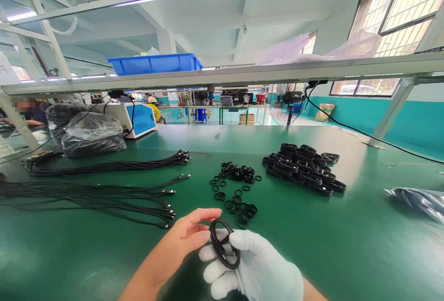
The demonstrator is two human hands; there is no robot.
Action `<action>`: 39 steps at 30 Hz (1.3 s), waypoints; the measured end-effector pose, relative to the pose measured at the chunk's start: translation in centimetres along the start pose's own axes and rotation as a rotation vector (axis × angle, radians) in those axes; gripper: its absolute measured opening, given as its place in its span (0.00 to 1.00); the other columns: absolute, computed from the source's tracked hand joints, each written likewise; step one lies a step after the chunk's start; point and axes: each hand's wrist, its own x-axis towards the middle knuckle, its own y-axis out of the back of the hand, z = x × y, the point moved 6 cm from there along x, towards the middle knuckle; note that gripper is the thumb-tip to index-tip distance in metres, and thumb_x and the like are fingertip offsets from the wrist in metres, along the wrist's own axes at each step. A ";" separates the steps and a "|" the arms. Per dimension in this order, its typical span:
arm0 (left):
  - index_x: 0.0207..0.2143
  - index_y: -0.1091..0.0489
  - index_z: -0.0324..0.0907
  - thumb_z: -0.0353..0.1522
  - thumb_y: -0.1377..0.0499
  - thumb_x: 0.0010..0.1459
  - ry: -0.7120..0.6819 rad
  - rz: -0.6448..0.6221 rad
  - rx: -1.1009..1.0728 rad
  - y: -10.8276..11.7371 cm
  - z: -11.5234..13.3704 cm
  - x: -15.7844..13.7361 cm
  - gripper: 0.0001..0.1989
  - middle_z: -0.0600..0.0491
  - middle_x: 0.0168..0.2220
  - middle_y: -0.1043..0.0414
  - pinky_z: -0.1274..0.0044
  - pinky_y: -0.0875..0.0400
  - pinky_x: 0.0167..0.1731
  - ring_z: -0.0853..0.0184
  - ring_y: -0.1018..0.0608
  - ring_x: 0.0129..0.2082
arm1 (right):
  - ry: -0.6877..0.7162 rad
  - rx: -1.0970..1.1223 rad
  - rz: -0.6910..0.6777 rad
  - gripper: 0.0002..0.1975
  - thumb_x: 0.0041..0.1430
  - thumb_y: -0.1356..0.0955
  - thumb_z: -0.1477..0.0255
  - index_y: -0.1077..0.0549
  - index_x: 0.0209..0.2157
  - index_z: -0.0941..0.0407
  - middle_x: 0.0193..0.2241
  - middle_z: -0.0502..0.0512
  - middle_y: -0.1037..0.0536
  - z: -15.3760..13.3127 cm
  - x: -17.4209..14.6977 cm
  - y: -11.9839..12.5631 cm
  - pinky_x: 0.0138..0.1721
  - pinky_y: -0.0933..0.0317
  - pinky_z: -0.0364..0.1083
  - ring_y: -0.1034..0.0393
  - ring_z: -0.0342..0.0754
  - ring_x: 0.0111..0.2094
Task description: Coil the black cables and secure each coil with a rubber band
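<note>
My right hand (256, 259), in a white glove, is closed on a coiled black cable (225, 244), pinching the loop between thumb and fingers. My left hand (190, 234) is bare and sits just left of the coil, with thumb and index finger apart. Its fingertips are close to the coil's edge; whether they touch it I cannot tell. Beyond my hands lie many small black rings (239, 171), loose on the green table (347, 254). Long black cables (138, 206) with metal-ended plugs stretch out to the left. On the right is a pile of coiled cables (305, 167).
A second bundle of cables (114, 168) lies farther back. Behind it are a plastic bag (93, 132) and a blue-and-white machine (138, 118). A clear bag (419, 201) rests at the right edge. Overhead, a shelf (236, 75) carries a blue tray (156, 64).
</note>
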 end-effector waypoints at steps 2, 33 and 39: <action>0.48 0.32 0.47 0.35 0.42 0.52 -0.042 -0.124 -0.125 -0.8 0.2 0.5 0.19 0.51 0.45 0.30 0.72 0.35 0.45 0.62 0.29 0.44 | -0.105 0.127 -0.135 0.24 0.46 0.35 0.60 0.29 0.39 0.65 0.35 0.59 0.30 0.4 -0.3 -0.7 0.33 0.39 0.45 0.33 0.45 0.31; 0.31 0.31 0.41 0.30 0.47 0.54 -0.057 0.181 -0.001 -0.6 -1.0 0.1 0.06 0.57 0.28 0.33 0.79 0.37 0.32 0.70 0.32 0.30 | 0.061 -0.191 0.124 0.26 0.42 0.26 0.71 0.37 0.43 0.57 0.36 0.53 0.34 0.1 -0.1 1.3 0.33 0.38 0.44 0.33 0.45 0.36; 0.28 0.33 0.40 0.29 0.45 0.50 0.003 -0.088 0.020 -2.3 -1.0 -0.2 0.02 0.60 0.24 0.39 0.80 0.43 0.28 0.72 0.39 0.26 | 0.075 -0.341 0.191 0.25 0.34 0.25 0.75 0.36 0.36 0.58 0.35 0.53 0.31 -0.7 -0.1 1.0 0.32 0.39 0.44 0.34 0.46 0.35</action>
